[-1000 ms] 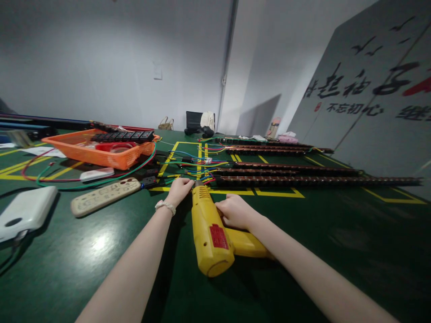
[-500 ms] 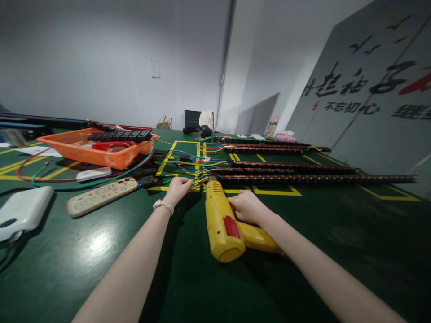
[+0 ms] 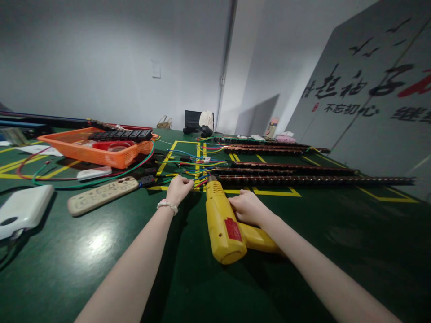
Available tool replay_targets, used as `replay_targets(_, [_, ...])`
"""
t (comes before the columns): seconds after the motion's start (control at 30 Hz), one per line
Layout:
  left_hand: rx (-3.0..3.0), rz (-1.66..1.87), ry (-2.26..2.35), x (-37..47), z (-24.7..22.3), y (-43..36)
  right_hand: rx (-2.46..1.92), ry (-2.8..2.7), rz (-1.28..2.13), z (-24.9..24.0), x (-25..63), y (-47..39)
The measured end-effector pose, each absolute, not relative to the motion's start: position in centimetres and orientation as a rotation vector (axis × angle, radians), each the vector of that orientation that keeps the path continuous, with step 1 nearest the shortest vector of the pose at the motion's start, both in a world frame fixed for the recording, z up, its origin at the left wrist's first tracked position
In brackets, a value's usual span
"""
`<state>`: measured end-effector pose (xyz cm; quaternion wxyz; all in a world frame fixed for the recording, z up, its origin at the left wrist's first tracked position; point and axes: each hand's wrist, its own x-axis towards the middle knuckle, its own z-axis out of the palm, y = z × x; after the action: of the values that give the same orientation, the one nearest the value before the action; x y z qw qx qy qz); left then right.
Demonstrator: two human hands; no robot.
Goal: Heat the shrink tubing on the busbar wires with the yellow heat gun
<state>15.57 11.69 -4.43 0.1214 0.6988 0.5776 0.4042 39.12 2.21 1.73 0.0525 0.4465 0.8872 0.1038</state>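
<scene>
My right hand (image 3: 248, 207) is closed around a yellow heat gun (image 3: 222, 224) with a red label. The gun's metal nozzle points away from me, at the coloured wires (image 3: 201, 181) by the left end of the nearest long dark strip (image 3: 303, 180). Left of the nozzle, my left hand (image 3: 180, 188) is closed in a pinch at the ends of these wires. Its fingertips hide which wires it grips. A pale bracelet circles the left wrist.
At the left, an orange basket (image 3: 84, 150) holds a black segmented strip. Nearer me lie a beige power strip (image 3: 103, 196) and a white box (image 3: 25, 211) with a cable. More long strips (image 3: 276, 148) lie behind the nearest one, on the green table (image 3: 303, 269).
Both hands stay almost where they were. The rear of the heat gun has shifted very slightly toward me and to the right.
</scene>
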Motion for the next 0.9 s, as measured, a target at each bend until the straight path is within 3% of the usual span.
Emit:
replay_targets(0.23, [2.023,1.228,1.731,15.6,-4.9,12.2,1.365,2.701,0.306,1.7,39.0,2.3])
replay_targets(0.9, [1.726,1.248,1.322,15.3,-3.9,11.8,1.221,2.841,0.432,0.9,35.1,3.5])
